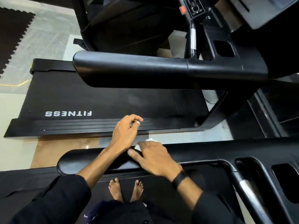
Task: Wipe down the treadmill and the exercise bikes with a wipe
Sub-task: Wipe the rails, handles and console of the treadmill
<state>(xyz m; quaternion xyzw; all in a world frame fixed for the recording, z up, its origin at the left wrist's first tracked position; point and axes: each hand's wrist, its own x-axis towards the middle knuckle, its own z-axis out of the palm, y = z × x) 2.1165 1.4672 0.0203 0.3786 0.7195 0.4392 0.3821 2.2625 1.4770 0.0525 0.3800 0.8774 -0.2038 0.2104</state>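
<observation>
Wipe (149, 143) is white, mostly hidden under the right hand (155, 160), which presses it flat-ish with fingers spread onto the near treadmill's handrail (97, 160), a fat black padded bar running left to right across the lower part of the view. Only a small crumpled bit pokes out past the fingertips, so can't really tell how it's folded. Left hand (125, 133) hangs just beyond the rail, holding nothing, fingers loosely curled, wrist crossing over the bar right beside the right thumb. Right wrist has a black band (178, 179) on it. Person's bare feet (126, 189) stand on the near treadmill's belt. Second treadmill (97, 101) sits further out with "FITNESS" printed on its deck, its own handrail (129, 68) above that. Dark foam mat (13, 38) lies top left on the tile floor (48, 41).
</observation>
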